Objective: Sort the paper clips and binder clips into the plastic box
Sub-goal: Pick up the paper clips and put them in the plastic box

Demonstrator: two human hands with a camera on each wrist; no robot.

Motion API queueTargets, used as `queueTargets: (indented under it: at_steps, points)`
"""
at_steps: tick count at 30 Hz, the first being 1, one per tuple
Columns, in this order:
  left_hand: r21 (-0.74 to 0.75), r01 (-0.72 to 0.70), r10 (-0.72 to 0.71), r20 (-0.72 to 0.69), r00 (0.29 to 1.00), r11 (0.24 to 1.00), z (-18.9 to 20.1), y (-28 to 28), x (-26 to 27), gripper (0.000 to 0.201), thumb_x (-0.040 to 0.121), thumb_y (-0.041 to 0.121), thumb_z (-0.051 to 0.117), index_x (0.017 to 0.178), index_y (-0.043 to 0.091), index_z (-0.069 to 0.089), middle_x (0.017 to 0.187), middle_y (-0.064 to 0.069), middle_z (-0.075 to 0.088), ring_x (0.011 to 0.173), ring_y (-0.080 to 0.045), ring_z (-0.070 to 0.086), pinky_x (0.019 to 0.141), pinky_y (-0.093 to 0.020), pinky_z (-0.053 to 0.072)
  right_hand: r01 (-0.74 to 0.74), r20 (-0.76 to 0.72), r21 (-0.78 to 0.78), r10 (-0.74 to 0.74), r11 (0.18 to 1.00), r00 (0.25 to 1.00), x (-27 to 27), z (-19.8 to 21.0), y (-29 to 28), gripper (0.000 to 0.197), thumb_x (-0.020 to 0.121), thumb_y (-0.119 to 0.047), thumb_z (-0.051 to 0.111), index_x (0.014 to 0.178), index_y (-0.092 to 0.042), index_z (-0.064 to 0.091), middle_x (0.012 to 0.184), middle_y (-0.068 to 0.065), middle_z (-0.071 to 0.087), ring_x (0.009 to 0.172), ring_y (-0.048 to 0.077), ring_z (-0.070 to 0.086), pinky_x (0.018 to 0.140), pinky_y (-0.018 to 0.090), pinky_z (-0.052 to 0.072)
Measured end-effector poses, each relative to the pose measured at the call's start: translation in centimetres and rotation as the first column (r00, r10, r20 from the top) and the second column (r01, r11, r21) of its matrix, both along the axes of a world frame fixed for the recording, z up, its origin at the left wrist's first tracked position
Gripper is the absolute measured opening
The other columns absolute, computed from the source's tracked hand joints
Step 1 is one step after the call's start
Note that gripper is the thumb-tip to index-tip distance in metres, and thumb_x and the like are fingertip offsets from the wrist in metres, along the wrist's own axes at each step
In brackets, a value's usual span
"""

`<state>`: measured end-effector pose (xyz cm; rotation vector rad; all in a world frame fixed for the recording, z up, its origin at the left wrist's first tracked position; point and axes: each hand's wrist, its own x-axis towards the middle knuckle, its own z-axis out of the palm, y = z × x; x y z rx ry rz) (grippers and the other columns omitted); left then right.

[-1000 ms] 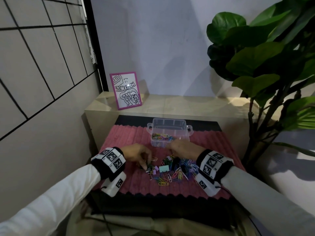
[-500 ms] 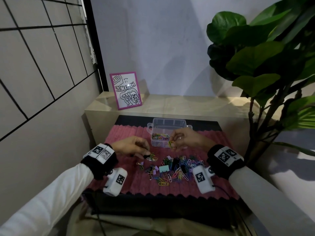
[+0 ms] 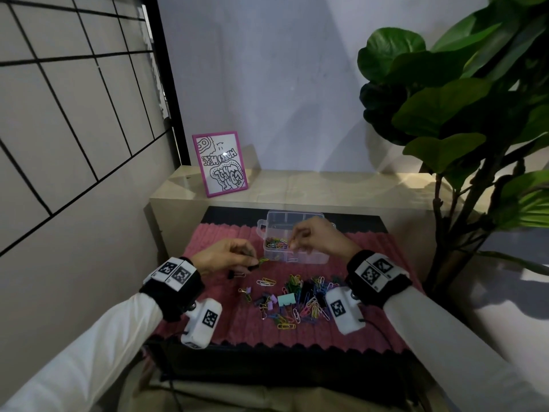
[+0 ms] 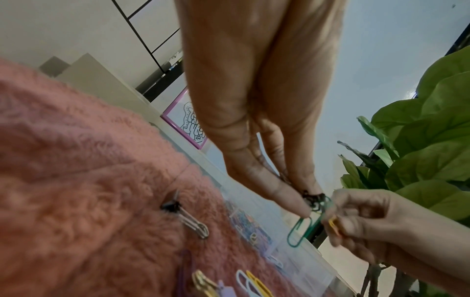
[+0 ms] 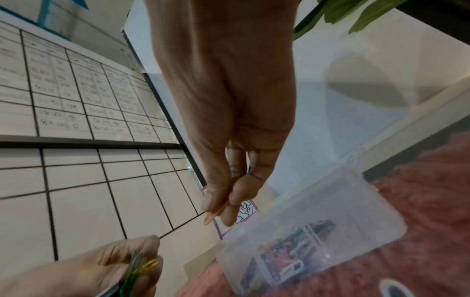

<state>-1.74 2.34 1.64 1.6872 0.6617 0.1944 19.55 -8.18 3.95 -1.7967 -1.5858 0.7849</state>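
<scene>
Paper clips (image 3: 300, 301) lie heaped on the near pink mat (image 3: 225, 233), more inside the plastic box (image 3: 292, 233) at its far side; since a second ago both hands have risen from the heap, the right hand (image 3: 315, 237) now over the box, the left hand (image 3: 222, 257) just left of it. Left wrist view: thumb and finger pinch a green clip (image 4: 304, 227) with something dark. Right wrist view: fingertips (image 5: 216, 199) pinch an orange clip (image 5: 212, 214) above the box (image 5: 318, 221); a drop looks imminent.
</scene>
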Motion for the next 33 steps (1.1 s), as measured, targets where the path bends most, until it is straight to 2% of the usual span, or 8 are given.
queueTargets:
  at_steps: [5, 8, 14, 17, 21, 25, 29, 33]
  points:
    - [0.022, -0.008, 0.007, 0.027, 1.000, 1.000, 0.4, 0.1, -0.3, 0.013, 0.082, -0.006, 0.058, 0.078, 0.007, 0.058, 0.070, 0.002, 0.065, 0.059, -0.003, 0.065, 0.056, -0.012, 0.052, 0.196, 0.012, 0.058, -0.197, 0.979, 0.980, -0.1, 0.3, 3.0, 0.014, 0.083, 0.001, 0.061, 0.096, -0.003, 0.065, 0.087, 0.006, 0.068, 0.074, 0.011, 0.062, 0.070, 0.022, 0.052]
    - [0.035, -0.009, 0.008, 0.038, 0.999, 0.999, 0.5, 0.2, -0.2, 0.012, 0.082, -0.006, 0.059, 0.079, 0.006, 0.059, 0.065, 0.005, 0.068, 0.061, -0.003, 0.065, 0.057, -0.011, 0.051, 0.150, 0.245, -0.016, -0.142, 0.989, 0.959, -0.7, 0.0, 3.3, 0.026, 0.086, 0.002, 0.056, 0.109, -0.005, 0.064, 0.114, 0.010, 0.064, 0.101, 0.020, 0.060, 0.084, 0.023, 0.045]
    - [0.093, 0.027, -0.032, 0.050, 0.998, 0.995, 1.7, 1.1, 1.6, 0.013, 0.081, -0.007, 0.059, 0.083, 0.006, 0.061, 0.064, 0.008, 0.070, 0.064, -0.001, 0.066, 0.059, -0.011, 0.052, -0.012, 0.412, 0.051, -0.010, 0.999, 0.911, -1.5, -0.4, -0.2, 0.021, 0.089, -0.003, 0.054, 0.106, -0.007, 0.065, 0.110, 0.010, 0.068, 0.092, 0.018, 0.064, 0.085, 0.027, 0.051]
    - [0.112, 0.022, -0.029, 0.063, 0.998, 0.994, 2.3, 1.4, 3.8, 0.014, 0.079, -0.006, 0.063, 0.081, 0.007, 0.064, 0.064, 0.007, 0.071, 0.064, -0.002, 0.066, 0.061, -0.012, 0.053, -0.010, 0.278, -0.015, 0.014, 1.000, 0.960, -1.2, -0.6, -1.8, 0.024, 0.089, -0.006, 0.055, 0.113, -0.007, 0.061, 0.110, 0.011, 0.066, 0.099, 0.021, 0.064, 0.084, 0.023, 0.048]
    - [0.292, 0.143, -0.144, -0.018, 0.989, 0.946, 2.3, 0.1, 6.3, 0.014, 0.078, -0.001, 0.066, 0.081, 0.013, 0.065, 0.073, 0.003, 0.068, 0.066, -0.002, 0.063, 0.064, -0.014, 0.050, 0.034, -0.183, -0.022, -0.038, 0.999, 0.982, -1.0, -0.6, -2.2, 0.035, 0.085, -0.020, 0.065, 0.118, -0.016, 0.056, 0.117, 0.006, 0.063, 0.095, 0.012, 0.065, 0.086, 0.024, 0.054]
    - [0.502, 0.234, -0.188, -0.142, 0.972, 0.832, 2.1, -1.1, 7.0, 0.019, 0.078, 0.007, 0.069, 0.093, 0.012, 0.058, 0.083, 0.001, 0.063, 0.064, 0.007, 0.059, 0.064, -0.013, 0.047, -0.080, -0.714, -0.039, 0.028, 0.996, 0.700, -1.5, -1.2, -2.4, 0.033, 0.092, -0.008, 0.053, 0.124, -0.004, 0.051, 0.121, 0.015, 0.060, 0.101, 0.019, 0.066, 0.080, 0.025, 0.057]
    - [0.510, 0.310, -0.191, -0.272, 0.943, 0.803, 3.4, -1.5, 6.2, 0.046, 0.073, 0.010, 0.075, 0.110, 0.007, 0.050, 0.100, -0.009, 0.067, 0.083, -0.016, 0.064, 0.075, -0.029, 0.053, -0.104, -0.931, -0.099, -0.055, 0.990, 0.360, -2.5, -2.6, -2.3, 0.049, 0.088, -0.031, 0.049, 0.130, -0.006, 0.046, 0.125, 0.012, 0.056, 0.109, 0.024, 0.059, 0.082, 0.028, 0.057]
    - [0.467, 0.351, -0.225, -0.304, 0.926, 0.812, 4.2, -1.8, 5.4, 0.048, 0.070, 0.005, 0.076, 0.107, 0.010, 0.046, 0.104, -0.011, 0.064, 0.092, -0.021, 0.062, 0.073, -0.021, 0.052, -0.065, -0.953, -0.130, -0.106, 0.989, 0.285, -3.1, -3.4, -2.2, 0.032, 0.093, -0.029, 0.046, 0.118, -0.011, 0.056, 0.116, 0.010, 0.060, 0.105, 0.023, 0.060, 0.088, 0.032, 0.056]
